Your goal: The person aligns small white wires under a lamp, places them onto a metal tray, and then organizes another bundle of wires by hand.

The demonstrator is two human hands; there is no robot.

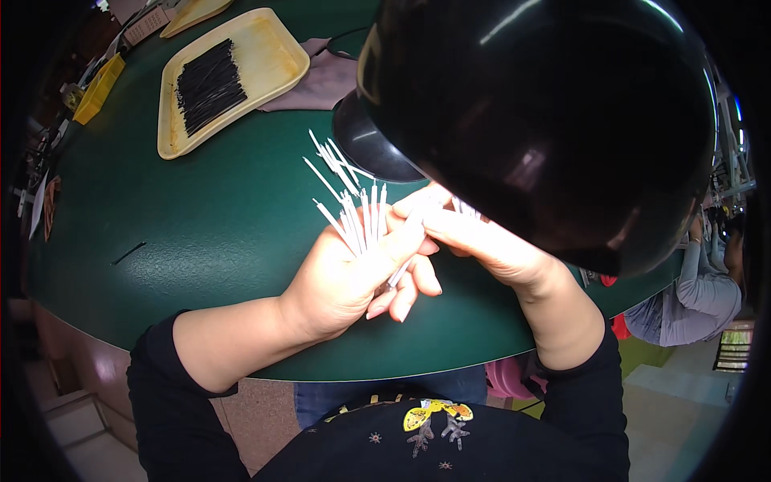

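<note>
My left hand (345, 277) is closed round a fanned bunch of thin white sticks (350, 210), which jut up and to the left out of the grip. One stick pokes out below, between its fingers. My right hand (490, 245) meets it at the fingertips, closed, with short white stick ends showing just above it. The black dome hides part of that hand, and strong light washes out the fingertips, so the exact contact is unclear. Several more white sticks (331, 161) lie beyond the left hand, close to the dome's round black base (373, 145).
A large glossy black dome, seemingly a lamp head (546, 120), looms over my right hand. At the far left stands a cream tray (269, 60) of thin black sticks (210, 84) on a green table (217, 209). One dark stick (128, 252) lies alone. Another person (691, 297) sits at right.
</note>
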